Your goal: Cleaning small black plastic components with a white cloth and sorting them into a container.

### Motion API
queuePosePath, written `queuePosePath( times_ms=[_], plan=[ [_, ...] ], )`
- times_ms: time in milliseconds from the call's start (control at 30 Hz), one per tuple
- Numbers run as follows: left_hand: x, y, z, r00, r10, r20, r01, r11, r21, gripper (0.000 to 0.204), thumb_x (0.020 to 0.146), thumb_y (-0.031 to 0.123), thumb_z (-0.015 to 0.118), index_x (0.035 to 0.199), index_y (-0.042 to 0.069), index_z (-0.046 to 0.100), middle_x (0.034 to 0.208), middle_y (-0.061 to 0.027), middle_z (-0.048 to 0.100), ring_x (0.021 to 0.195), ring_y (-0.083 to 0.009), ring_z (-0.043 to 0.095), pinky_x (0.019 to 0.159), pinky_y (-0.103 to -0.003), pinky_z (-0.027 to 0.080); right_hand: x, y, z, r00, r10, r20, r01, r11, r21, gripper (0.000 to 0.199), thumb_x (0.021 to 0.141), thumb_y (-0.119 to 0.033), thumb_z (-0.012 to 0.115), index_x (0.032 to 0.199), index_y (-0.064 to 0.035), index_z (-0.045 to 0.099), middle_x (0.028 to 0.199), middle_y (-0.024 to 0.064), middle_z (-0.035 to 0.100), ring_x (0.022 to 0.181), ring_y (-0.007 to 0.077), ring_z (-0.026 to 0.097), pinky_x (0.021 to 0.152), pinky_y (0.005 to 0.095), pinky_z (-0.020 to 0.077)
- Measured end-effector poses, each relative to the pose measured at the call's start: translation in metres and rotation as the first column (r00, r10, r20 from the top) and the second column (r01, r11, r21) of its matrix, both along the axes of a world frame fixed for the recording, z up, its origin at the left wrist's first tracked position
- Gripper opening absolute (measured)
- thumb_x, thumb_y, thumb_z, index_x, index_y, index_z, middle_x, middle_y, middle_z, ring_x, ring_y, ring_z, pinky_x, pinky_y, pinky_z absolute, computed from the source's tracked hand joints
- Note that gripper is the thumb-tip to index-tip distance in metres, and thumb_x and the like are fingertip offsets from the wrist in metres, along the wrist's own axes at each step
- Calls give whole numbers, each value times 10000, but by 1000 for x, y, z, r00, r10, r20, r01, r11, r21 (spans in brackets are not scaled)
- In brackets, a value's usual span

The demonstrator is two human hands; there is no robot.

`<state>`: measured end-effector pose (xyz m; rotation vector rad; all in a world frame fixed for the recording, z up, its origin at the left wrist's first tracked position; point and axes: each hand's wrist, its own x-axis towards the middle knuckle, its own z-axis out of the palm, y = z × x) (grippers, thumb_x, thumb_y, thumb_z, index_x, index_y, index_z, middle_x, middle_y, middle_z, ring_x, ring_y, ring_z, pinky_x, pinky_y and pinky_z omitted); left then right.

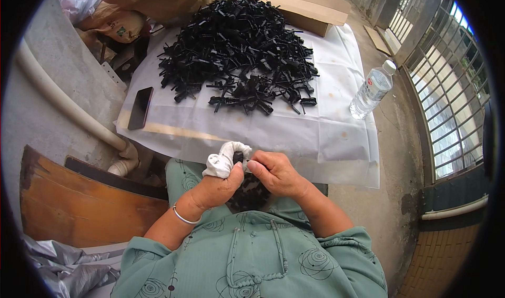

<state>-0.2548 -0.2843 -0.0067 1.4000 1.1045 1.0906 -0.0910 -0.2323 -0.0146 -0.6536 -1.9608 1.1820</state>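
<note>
Close in front of my lap, my left hand is closed round a small black plastic part. A white cloth covers the fingers of that hand. Just beside it, my right hand is pinched, thumb against curled fingers, right at the black part. Whatever lies in that pinch is too small to make out. Past both hands, a big heap of black plastic parts with thin prongs covers the far half of the table. Under my hands a dark patterned thing rests between my legs, partly hidden.
White plastic sheeting covers the table. A phone lies at its left edge, and a clear water bottle stands at the right. Behind the heap is an open cardboard box. A pipe and wooden board are at left.
</note>
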Motion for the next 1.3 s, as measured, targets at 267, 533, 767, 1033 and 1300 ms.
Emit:
queuePosePath(
  times_ms=[267,533,767,1033,1300],
  plan=[
    [7,-2,2,897,88,-433,-9,983,182,279,809,103,440,1052,-33,461,951,-205,518,859,-319,529,761,-335,441,-6,-6,-11,994,3,108,8,995,-99,248,900,-176,489,739,10,520,630,183,526,537,331,464,527,360,408],
    [4,6,-6,978,137,-156,-105,975,197,268,847,54,389,1112,11,403,923,-63,478,768,-132,485,685,-256,430,-11,6,-5,999,19,-51,-33,956,-290,288,922,-193,472,713,-1,513,574,94,469,524,146,400,516,299,385],
    [-5,7,2,826,-26,564,171,964,-205,297,877,75,407,1174,74,390,877,-62,488,516,-76,380,462,-223,341,10,71,-4,672,-570,472,408,818,406,284,877,-308,525,828,-33,572,712,128,610,641,290,573,601,359,460],
    [-8,7,-5,824,26,567,123,967,-223,295,877,81,428,1170,78,395,873,-69,501,509,-85,394,467,-236,355,-4,96,-31,573,-602,556,355,794,494,271,794,-292,587,818,-29,524,731,157,609,695,341,600,616,428,475],
    [-5,6,-18,898,33,439,62,978,-199,185,897,113,430,1078,80,407,816,-47,458,494,-73,368,447,-217,327,30,71,-26,698,-631,339,535,774,339,325,800,-303,617,737,2,522,562,84,512,527,212,514,508,349,418]
  ],
)
